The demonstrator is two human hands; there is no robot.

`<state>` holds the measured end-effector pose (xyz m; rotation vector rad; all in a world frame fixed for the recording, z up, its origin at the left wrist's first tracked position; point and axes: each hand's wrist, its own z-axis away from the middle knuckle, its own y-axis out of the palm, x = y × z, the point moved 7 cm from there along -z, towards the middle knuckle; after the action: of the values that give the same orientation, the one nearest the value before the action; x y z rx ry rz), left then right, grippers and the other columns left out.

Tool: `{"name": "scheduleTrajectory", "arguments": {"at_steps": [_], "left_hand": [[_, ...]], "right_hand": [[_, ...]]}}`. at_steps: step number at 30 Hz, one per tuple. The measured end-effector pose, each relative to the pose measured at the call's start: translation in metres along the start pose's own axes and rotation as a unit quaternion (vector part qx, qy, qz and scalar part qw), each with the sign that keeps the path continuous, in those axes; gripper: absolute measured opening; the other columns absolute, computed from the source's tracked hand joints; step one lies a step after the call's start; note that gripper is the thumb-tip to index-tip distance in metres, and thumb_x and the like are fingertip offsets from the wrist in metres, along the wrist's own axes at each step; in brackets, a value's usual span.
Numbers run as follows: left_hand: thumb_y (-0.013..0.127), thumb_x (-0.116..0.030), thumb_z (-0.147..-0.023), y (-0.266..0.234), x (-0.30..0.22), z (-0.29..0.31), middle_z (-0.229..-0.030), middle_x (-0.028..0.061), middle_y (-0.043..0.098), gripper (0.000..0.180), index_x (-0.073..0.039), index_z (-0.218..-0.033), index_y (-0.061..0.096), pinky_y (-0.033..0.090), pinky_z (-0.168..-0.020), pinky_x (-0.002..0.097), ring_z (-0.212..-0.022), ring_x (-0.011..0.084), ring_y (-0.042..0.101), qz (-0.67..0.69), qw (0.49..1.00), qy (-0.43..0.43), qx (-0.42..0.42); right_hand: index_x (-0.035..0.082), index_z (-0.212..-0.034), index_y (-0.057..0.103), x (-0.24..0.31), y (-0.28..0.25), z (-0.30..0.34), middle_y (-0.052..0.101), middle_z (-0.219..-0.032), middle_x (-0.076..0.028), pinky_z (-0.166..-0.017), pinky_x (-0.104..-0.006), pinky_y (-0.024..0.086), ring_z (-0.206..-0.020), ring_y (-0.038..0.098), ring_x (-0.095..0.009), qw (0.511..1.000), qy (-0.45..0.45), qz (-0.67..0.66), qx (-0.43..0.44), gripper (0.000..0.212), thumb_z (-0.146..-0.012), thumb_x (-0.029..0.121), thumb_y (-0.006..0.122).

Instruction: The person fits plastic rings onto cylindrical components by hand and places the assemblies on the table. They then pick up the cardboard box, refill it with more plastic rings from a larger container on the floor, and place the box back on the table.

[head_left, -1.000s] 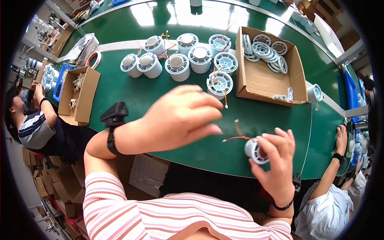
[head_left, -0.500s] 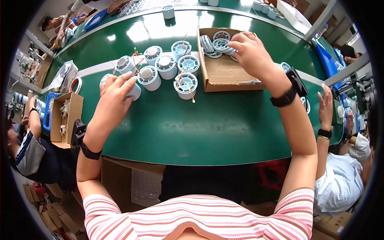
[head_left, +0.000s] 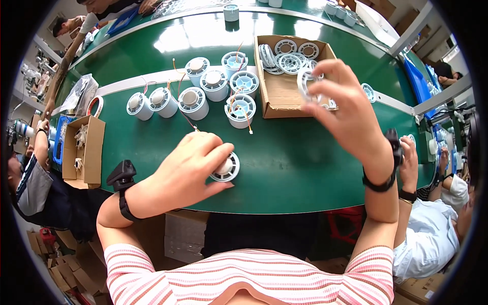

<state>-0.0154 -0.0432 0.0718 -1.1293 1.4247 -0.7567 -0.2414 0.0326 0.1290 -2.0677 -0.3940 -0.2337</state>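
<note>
Near the front of the green table, my left hand (head_left: 190,162) is closed around a pale blue slotted cylindrical housing (head_left: 232,168) with a white round centre. The palm and fingers hide most of its body. Over the right side of an open cardboard box (head_left: 274,96), my right hand (head_left: 343,101) pinches a white slotted ring (head_left: 304,85) between thumb and fingers. More slotted rings (head_left: 292,63) lie inside that box. Left of it stand several pale blue housings (head_left: 193,104), some capped with white round pieces, others showing open spokes (head_left: 241,111) and thin wires.
A small cardboard box (head_left: 91,147) and a roll of tape (head_left: 95,107) sit at the left. One housing (head_left: 231,12) stands farther back. Another ring (head_left: 368,92) lies right of the large box. Co-workers sit at both sides; a co-worker's hand (head_left: 408,160) is at the right.
My left hand has brought a housing from the left group toward the front middle. My right hand has come nearer, lifting a ring from the box.
</note>
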Motion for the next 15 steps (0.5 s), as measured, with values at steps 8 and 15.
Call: {"name": "scheduleTrajectory", "arguments": {"at_steps": [8,15], "left_hand": [[0.090,-0.027,-0.075,0.053,-0.017,-0.037,-0.116,0.0135,0.057,0.072,-0.003,-0.132,0.054,0.054,-0.069,0.0326,-0.085,0.0274,0.064,0.133,0.991,-0.002,0.004],[0.080,-0.006,-0.086,0.081,-0.011,-0.044,-0.124,0.0068,0.057,0.066,-0.007,-0.142,0.045,0.059,-0.082,0.0294,-0.103,0.0148,0.065,0.447,0.869,-0.152,0.149]], "right_hand": [[0.003,-0.104,0.063,0.027,0.056,0.117,0.058,-0.121,-0.017,-0.095,-0.0416,0.049,-0.112,0.058,-0.035,0.975,0.115,-0.033,0.188,0.037,-0.074,0.007,0.085],[0.003,-0.128,0.054,0.018,0.058,0.144,0.060,-0.126,-0.017,-0.099,-0.0402,0.049,-0.116,0.059,-0.034,0.977,0.175,-0.115,0.038,0.063,-0.072,0.002,0.083]]}}
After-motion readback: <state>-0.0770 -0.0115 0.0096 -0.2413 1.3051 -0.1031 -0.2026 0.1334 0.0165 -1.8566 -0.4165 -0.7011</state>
